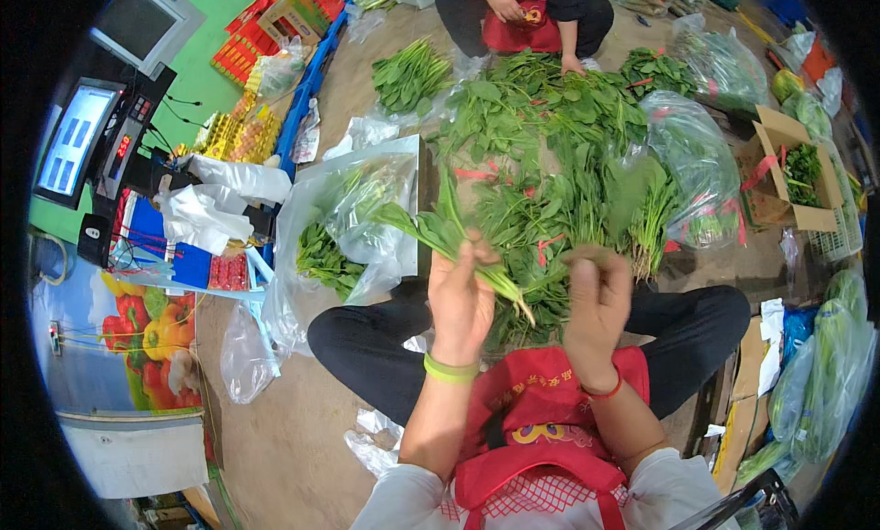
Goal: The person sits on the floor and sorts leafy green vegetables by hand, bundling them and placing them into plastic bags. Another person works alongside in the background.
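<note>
My left hand [459, 299], with a yellow-green band at the wrist, grips a small leafy green plant, likely spinach [440, 231]. Its leaves point up and left, and its pale root end points down toward my lap. To the right, my right hand [597, 303] is raised with curled fingers, partly blurred. A green leaf shows by its fingertips, but I cannot tell whether it is held. Beyond both hands spreads a large heap of leafy greens [509, 117] with red ties among them. Beside my right knee stand greens with roots downward [646, 234].
Opposite sits a person in a red apron [522, 14], one hand in the heap. A plastic bag of greens [344, 234] lies left, near a scale with a lit display [113, 158]. Bagged greens [694, 172] and a cardboard box [790, 172] stand right.
</note>
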{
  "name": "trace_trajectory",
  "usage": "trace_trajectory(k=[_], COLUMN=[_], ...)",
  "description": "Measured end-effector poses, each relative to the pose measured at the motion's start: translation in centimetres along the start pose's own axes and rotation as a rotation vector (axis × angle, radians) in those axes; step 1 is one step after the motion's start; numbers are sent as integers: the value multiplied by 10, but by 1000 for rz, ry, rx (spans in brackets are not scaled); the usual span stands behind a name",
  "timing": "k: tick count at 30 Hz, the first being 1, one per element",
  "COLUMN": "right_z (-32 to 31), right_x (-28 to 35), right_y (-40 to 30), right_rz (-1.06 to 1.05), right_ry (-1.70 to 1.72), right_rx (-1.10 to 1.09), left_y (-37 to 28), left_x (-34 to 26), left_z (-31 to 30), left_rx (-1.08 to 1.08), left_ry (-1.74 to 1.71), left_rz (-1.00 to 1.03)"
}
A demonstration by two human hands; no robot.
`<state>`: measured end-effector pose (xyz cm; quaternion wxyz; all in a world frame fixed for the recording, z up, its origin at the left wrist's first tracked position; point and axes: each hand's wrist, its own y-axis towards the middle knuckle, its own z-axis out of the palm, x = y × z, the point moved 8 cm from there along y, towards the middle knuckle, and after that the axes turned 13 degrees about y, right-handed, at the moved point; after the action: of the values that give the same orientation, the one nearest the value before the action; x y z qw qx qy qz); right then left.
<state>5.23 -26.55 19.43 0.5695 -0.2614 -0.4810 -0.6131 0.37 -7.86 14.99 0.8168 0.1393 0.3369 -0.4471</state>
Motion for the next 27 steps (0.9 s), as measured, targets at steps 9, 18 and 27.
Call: trace_trajectory(k=[9, 18, 27], right_z=[-8, 72, 103], right_x=[-38, 15, -6], right_y=[21, 15, 30], right_rz=[242, -67, 41], right_ry=[-497, -291, -288], right_rx=[277, 492, 376], left_y=[0, -17, -19], left_x=[-31, -30, -16], left_z=[-8, 21, 6], left_rx=[135, 209, 96], left_ry=[-68, 320, 600], left_rz=[109, 80, 145])
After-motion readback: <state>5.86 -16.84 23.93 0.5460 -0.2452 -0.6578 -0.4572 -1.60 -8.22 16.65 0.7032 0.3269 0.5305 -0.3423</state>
